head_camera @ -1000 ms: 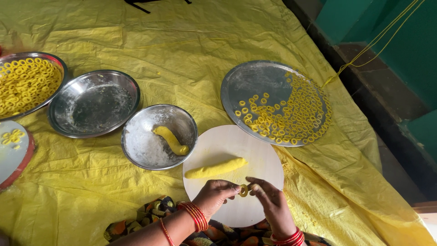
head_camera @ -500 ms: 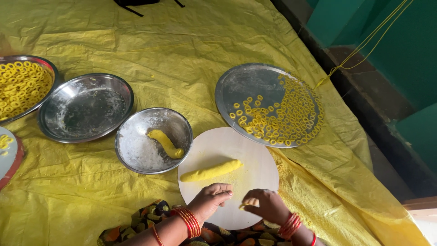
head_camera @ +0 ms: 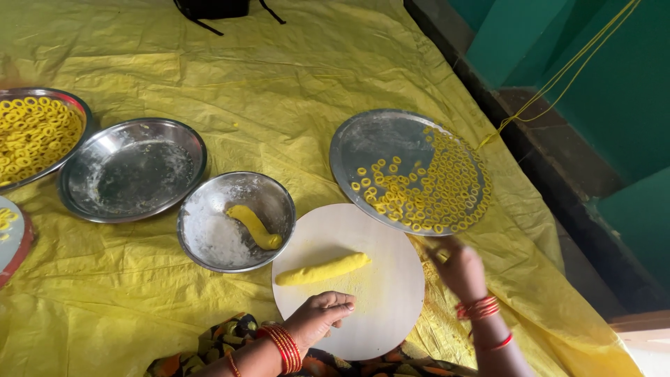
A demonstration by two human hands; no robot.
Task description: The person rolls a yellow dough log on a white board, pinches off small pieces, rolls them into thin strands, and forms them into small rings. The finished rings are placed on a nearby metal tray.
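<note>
Seated at a yellow plastic sheet [head_camera: 209,63], a person shapes yellow dough, with the work spread from left to right: a steel plate heaped with dough rings [head_camera: 35,136], an empty floured steel plate [head_camera: 132,167], then a small steel bowl [head_camera: 236,220] holding white flour and a curved piece of dough. Next comes the round white board [head_camera: 349,279], where a dough roll [head_camera: 322,269] lies with its long axis running across the board, its right end tipped slightly away from the person. The left hand [head_camera: 317,318] rests on the board's near edge, fingers curled loosely under and holding nothing that shows; the roll sits just beyond its knuckles, apart from them, which makes this the nearer hand to the dough. The right hand [head_camera: 457,269] is off the board's right side, blurred, reaching toward the near rim of the large steel tray [head_camera: 391,139] where small rings are laid in rows (whether its bunched fingers pinch a ring cannot be told). Red bangles circle both wrists.
</note>
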